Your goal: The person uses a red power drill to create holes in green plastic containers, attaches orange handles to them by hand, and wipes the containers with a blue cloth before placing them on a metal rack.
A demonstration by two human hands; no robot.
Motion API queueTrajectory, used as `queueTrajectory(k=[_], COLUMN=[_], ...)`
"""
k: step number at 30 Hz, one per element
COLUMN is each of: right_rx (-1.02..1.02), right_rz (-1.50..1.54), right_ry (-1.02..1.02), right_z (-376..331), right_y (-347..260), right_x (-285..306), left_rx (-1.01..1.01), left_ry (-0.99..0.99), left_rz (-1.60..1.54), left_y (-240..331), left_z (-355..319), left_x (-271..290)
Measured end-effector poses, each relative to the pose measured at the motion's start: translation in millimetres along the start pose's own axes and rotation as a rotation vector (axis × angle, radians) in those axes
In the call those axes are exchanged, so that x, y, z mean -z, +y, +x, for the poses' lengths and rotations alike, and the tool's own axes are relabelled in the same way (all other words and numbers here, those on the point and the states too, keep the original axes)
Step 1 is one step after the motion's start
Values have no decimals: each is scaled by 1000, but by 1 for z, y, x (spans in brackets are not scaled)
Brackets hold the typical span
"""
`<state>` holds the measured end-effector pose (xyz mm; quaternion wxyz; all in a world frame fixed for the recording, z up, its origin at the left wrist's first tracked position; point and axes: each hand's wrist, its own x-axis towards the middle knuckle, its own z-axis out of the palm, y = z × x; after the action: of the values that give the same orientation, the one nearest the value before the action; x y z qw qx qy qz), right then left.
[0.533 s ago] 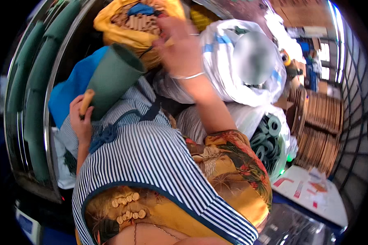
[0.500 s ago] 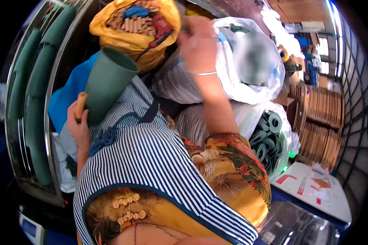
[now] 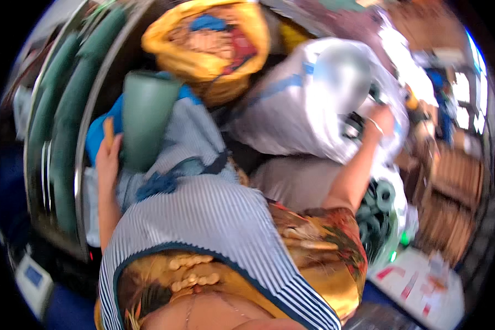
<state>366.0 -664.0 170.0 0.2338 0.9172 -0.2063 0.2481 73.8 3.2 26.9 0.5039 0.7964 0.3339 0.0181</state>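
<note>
The left hand [image 3: 108, 158] holds a stick [image 3: 109, 130] beside the tube [image 3: 146, 121]; the right hand [image 3: 381, 119], grip unclear, reaches the sack's [image 3: 283, 107] right edge.

A stripy blue-and-white apron [image 3: 220, 220] with dark blue edges is covering a yellow flowery shirt [image 3: 338, 275]. A thin bracelet [image 3: 375, 126] is circling the right wrist [image 3: 370, 138].

I get the right hand [image 3: 384, 119] blurred at two o'clock, grip unclear to me; the yellow sack [image 3: 223, 85] at eleven is smeared
</note>
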Motion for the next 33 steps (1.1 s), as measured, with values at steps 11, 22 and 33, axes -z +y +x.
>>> queueTrajectory(k=[11, 22, 33], right_rx=[1116, 1709, 1757], right_rz=[1797, 1110, 1002], right_ry=[-129, 468, 436], right_z=[-147, -136, -130], right_y=[-240, -325, -319], right_x=[250, 296, 328], left_rx=[504, 489, 355], left_ry=[-206, -422, -287], left_rz=[-1472, -1975, -1798], left_y=[96, 123, 148], left_z=[-20, -21, -29], left_x=[6, 4, -10])
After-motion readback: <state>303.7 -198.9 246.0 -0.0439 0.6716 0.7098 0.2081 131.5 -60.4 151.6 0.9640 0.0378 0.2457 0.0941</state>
